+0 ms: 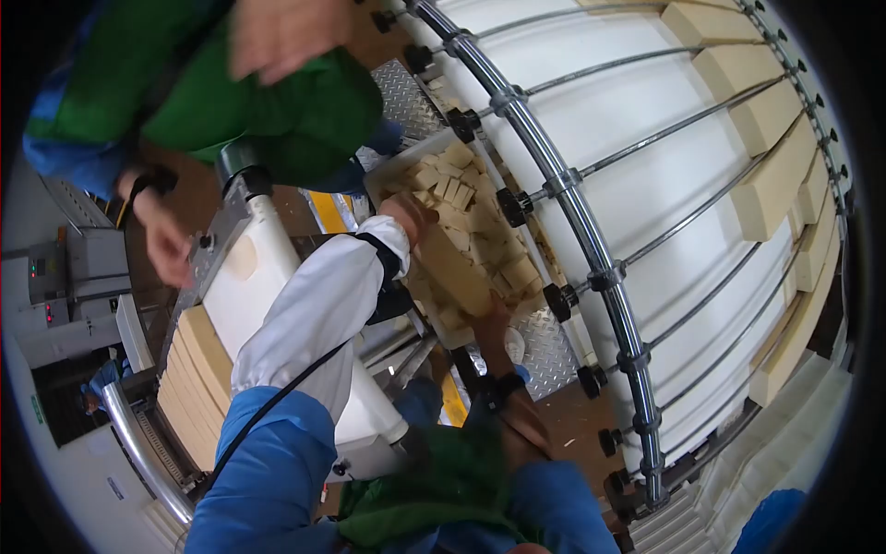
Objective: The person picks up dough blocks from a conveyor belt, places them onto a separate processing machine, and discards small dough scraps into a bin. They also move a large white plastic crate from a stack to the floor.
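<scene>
A long pale-yellow slab (pixel 452 268) is held between my hands over a crate (pixel 377 180) of broken and cut pale pieces (pixel 466 208). My left hand (pixel 406 217), beyond a white sleeve, grips its far end. At the near end, my right hand (pixel 494 319) has its fingers against the slab, a dark band on the wrist. Parts of both hands' fingers are hidden by the slab.
To the right, a white conveyor (pixel 572 102) carries pale slabs (pixel 775 194) beneath metal rods and a rail (pixel 577 189) with black knobs. At left, more slabs (pixel 189 388) stand beside a white belt (pixel 245 277). A co-worker in a green apron (pixel 305 111) stands opposite, a hand (pixel 166 245) near that belt.
</scene>
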Action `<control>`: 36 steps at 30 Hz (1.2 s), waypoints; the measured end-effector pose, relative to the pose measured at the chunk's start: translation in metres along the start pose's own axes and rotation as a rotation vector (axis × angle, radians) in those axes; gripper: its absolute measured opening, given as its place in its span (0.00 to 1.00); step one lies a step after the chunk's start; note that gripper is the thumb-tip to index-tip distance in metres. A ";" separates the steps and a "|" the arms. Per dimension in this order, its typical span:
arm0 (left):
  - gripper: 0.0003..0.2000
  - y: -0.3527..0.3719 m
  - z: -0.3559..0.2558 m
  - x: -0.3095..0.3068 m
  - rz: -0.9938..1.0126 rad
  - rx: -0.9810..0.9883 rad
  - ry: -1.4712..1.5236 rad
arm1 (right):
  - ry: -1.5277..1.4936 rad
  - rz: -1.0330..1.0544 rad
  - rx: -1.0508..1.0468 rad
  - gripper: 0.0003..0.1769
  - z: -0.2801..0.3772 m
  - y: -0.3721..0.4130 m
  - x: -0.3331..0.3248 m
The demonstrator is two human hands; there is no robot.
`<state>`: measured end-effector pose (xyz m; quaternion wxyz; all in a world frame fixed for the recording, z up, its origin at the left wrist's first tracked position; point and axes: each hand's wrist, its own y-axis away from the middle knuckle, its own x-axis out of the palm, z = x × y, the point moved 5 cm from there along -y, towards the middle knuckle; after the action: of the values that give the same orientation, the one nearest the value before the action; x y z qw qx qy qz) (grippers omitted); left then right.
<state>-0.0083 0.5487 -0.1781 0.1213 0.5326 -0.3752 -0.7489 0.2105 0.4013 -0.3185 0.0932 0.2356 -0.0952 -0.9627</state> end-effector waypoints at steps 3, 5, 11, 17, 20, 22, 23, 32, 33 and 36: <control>0.21 -0.049 0.015 0.035 -0.151 -0.074 0.086 | 0.311 -0.154 -0.330 0.44 -0.015 -0.011 0.001; 0.23 -0.071 0.030 0.072 -0.326 -0.123 0.244 | 0.173 -0.139 -0.210 0.45 -0.011 -0.005 -0.013; 0.13 0.030 0.023 -0.008 0.090 -0.168 0.252 | 0.012 0.037 0.173 0.38 0.044 0.050 -0.046; 0.17 0.214 -0.083 -0.138 -0.087 0.296 0.359 | -0.330 0.488 -0.215 0.20 0.279 0.171 -0.184; 0.17 0.281 -0.143 -0.161 -0.063 0.484 0.508 | 0.052 -0.057 -0.471 0.15 0.319 0.212 -0.323; 0.18 0.298 -0.173 -0.160 -0.115 0.589 0.570 | 0.116 -0.677 -0.279 0.15 0.293 0.249 -0.412; 0.18 0.303 -0.185 -0.160 -0.142 0.611 0.594 | 0.468 -0.921 -0.190 0.19 0.268 0.270 -0.464; 0.18 0.305 -0.257 -0.226 -0.336 0.646 0.810 | 1.351 -1.301 0.419 0.45 0.205 0.324 -0.753; 0.18 0.303 -0.263 -0.234 -0.352 0.645 0.811 | 1.246 -1.235 0.483 0.44 0.192 0.322 -0.771; 0.19 0.300 -0.274 -0.253 -0.398 0.636 0.800 | 1.052 -1.047 0.665 0.40 0.174 0.324 -0.812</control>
<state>0.2721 0.3705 0.1665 -0.0565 0.8470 -0.3995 -0.3462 0.8797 0.2947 0.2610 -0.4114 0.6866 -0.1975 -0.5660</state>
